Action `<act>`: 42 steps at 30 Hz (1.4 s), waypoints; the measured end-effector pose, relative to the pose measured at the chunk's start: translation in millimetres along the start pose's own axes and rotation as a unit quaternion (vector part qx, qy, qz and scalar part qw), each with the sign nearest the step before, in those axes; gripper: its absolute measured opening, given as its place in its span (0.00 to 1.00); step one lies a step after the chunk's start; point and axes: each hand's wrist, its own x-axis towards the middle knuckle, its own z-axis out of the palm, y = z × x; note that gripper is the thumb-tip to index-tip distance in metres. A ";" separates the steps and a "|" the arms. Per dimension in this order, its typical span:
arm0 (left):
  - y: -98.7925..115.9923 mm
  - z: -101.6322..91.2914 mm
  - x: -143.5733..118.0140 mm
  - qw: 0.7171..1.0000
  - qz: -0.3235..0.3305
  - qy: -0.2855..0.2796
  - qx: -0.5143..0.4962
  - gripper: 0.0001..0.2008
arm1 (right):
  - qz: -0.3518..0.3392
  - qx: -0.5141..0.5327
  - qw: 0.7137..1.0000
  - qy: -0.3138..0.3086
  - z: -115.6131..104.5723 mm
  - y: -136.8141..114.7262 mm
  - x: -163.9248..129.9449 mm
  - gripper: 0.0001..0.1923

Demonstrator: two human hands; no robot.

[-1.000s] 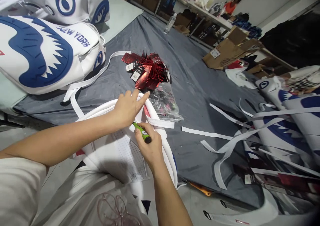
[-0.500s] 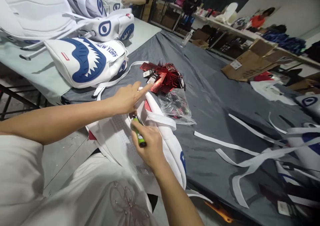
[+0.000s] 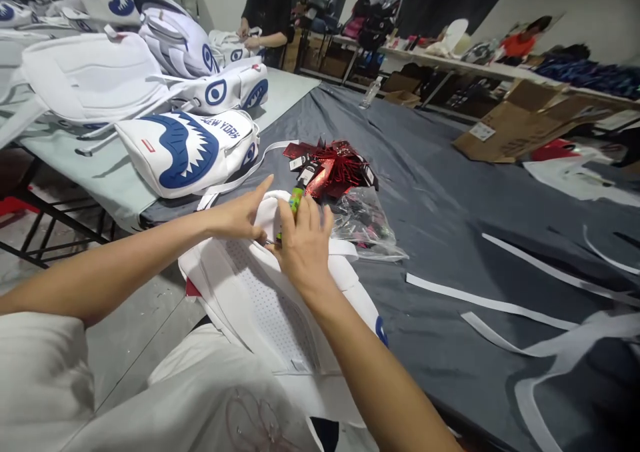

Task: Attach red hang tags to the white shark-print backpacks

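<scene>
Light falls softly; the edges look stretched.

A loose, off-white sleeve of soft, matte cloth (image 3: pixel 43 372) is worn on the left arm; its wide edge is seen near the elbow, and its surface is marked by shallow, grey-shaded folds. The left forearm (image 3: pixel 130 262) and left hand (image 3: pixel 245 215) are bare, as are the right forearm (image 3: pixel 360 345) and right hand (image 3: pixel 305 245). The torso and lap are covered by loose, pale off-white clothing (image 3: pixel 165 409), softly creased. It is decorated with a thin-lined, pinkish, bow- or flower-like motif (image 3: pixel 257 420), whose finer details are blurred.
</scene>
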 end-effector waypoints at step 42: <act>-34.6 40.8 59.6 0.999 -0.007 0.020 -0.029 0.43 | 0.022 0.042 0.998 -0.033 53.4 49.9 21.6 0.37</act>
